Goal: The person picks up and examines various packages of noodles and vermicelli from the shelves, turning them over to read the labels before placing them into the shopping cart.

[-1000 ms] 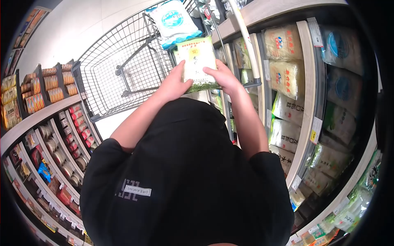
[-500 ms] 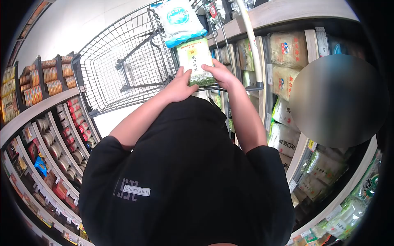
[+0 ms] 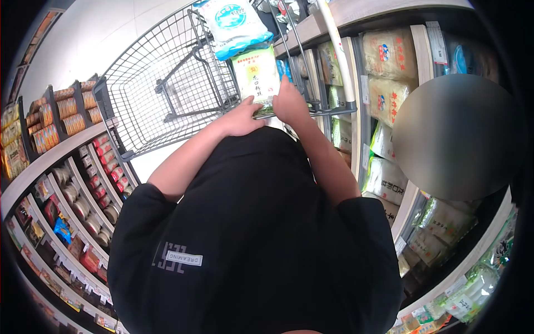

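Note:
A white-and-green package [image 3: 255, 75] with printed characters lies at the handle end of the shopping cart, against a larger white-and-blue bag [image 3: 236, 23]. My left hand [image 3: 245, 118] is at its lower left corner, fingers on the near edge. At the lower right edge, my right hand [image 3: 290, 104] grips it with curled fingers and the index finger pointing up along the side. The lower end of the package is partly hidden by both hands.
The cart's wire basket [image 3: 150, 86] extends to the upper left, its white handle [image 3: 337, 50] on the right. Shelves [image 3: 384, 178] of bagged noodles stand at the right; shelves of cans and packets [image 3: 83, 206] stand at the left. A blurred round patch hides part of the right side.
My right hand has shifted from the package's front face to its right edge, with its fingers now more curled. The package and bag appear slightly further left and up in view.

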